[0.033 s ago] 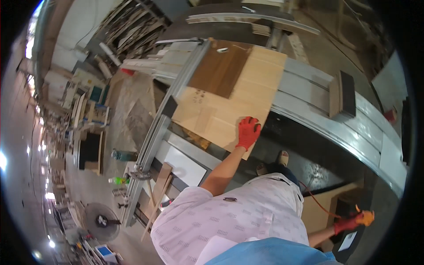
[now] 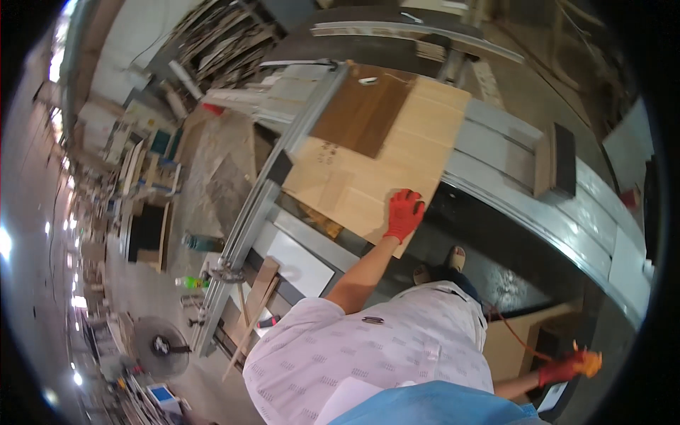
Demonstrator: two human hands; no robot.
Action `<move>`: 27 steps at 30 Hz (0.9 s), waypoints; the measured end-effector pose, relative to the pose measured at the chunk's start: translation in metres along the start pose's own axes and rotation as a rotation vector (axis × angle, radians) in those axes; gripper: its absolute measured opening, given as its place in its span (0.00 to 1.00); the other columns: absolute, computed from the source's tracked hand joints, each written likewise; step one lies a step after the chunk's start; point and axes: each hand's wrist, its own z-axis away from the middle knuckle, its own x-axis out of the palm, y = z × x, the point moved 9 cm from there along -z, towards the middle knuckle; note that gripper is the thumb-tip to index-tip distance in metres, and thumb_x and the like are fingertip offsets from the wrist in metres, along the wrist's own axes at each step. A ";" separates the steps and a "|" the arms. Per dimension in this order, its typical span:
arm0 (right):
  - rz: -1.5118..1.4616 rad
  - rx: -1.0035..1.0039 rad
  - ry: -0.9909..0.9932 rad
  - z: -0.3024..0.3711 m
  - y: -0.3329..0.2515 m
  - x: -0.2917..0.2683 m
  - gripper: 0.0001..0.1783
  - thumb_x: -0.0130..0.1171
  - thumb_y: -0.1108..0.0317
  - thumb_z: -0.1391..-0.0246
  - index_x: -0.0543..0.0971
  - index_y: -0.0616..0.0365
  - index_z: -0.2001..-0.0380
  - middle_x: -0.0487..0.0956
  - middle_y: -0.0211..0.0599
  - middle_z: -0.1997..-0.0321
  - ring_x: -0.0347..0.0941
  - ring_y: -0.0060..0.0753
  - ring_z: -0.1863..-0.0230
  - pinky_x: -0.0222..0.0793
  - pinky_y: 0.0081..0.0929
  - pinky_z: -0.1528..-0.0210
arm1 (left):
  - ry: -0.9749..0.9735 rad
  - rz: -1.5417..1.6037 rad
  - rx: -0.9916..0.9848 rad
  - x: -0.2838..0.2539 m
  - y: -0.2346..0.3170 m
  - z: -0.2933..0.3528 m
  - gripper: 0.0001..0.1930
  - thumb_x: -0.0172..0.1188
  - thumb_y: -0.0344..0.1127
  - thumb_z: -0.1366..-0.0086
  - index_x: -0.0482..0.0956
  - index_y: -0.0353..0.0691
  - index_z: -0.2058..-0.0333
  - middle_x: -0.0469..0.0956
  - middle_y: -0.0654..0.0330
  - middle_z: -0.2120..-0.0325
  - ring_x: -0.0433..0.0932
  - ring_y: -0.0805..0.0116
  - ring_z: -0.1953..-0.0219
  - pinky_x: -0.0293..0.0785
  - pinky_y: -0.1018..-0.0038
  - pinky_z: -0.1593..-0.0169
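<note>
Closed round an orange tool (image 2: 590, 363), my right grip (image 2: 559, 372) is out low at my side, with a red hose (image 2: 516, 337) leading toward it. My left grip (image 2: 406, 214) rests palm down on the pale wooden board (image 2: 397, 170), close to its near corner; whether the fingers hook over the edge, I cannot tell. That board lies across the metal table (image 2: 492, 152), its corner jutting past it, with a brown panel (image 2: 365, 117) and a small white piece (image 2: 367, 81) at the far end.

Little has changed since a moment ago: everything around me sits slightly lower and further right in view, probably from a small turn of my head. My left grip has kept its spot on the board, so I judge the board is being steadied rather than slid.
</note>
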 end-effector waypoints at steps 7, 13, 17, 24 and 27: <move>0.182 -0.072 -0.240 -0.033 -0.024 0.143 0.20 0.63 0.49 0.35 0.82 0.47 0.47 0.80 0.26 0.64 0.75 0.24 0.66 0.70 0.24 0.64 | 0.036 -0.066 -0.008 -0.008 -0.004 0.005 0.11 0.66 0.38 0.40 0.80 0.46 0.59 0.77 0.54 0.54 0.76 0.49 0.49 0.70 0.54 0.46; 0.177 -0.084 -0.407 -0.029 -0.028 0.230 0.20 0.66 0.53 0.38 0.81 0.48 0.47 0.80 0.26 0.63 0.75 0.24 0.65 0.71 0.25 0.62 | 0.046 -0.044 -0.002 -0.006 0.012 0.001 0.09 0.65 0.40 0.37 0.80 0.46 0.60 0.77 0.55 0.57 0.76 0.51 0.52 0.71 0.55 0.47; 0.181 -0.075 -0.496 -0.024 -0.025 0.259 0.20 0.68 0.55 0.41 0.81 0.49 0.47 0.80 0.26 0.63 0.76 0.24 0.64 0.71 0.26 0.61 | 0.075 -0.082 0.000 -0.007 0.009 0.002 0.09 0.65 0.40 0.37 0.80 0.47 0.60 0.77 0.55 0.57 0.76 0.52 0.51 0.71 0.56 0.47; 0.201 -0.094 -0.539 -0.016 -0.034 0.259 0.23 0.72 0.60 0.46 0.80 0.50 0.48 0.80 0.25 0.61 0.76 0.24 0.63 0.72 0.27 0.59 | 0.039 -0.081 -0.031 -0.010 0.002 0.012 0.10 0.64 0.41 0.37 0.80 0.46 0.59 0.76 0.55 0.56 0.75 0.53 0.49 0.69 0.56 0.45; 0.187 -0.089 -0.516 -0.016 -0.035 0.240 0.24 0.74 0.62 0.48 0.80 0.50 0.48 0.80 0.25 0.61 0.76 0.24 0.62 0.73 0.27 0.58 | 0.082 -0.096 -0.007 -0.012 0.003 0.012 0.11 0.64 0.40 0.37 0.81 0.46 0.58 0.77 0.53 0.54 0.76 0.50 0.48 0.71 0.55 0.43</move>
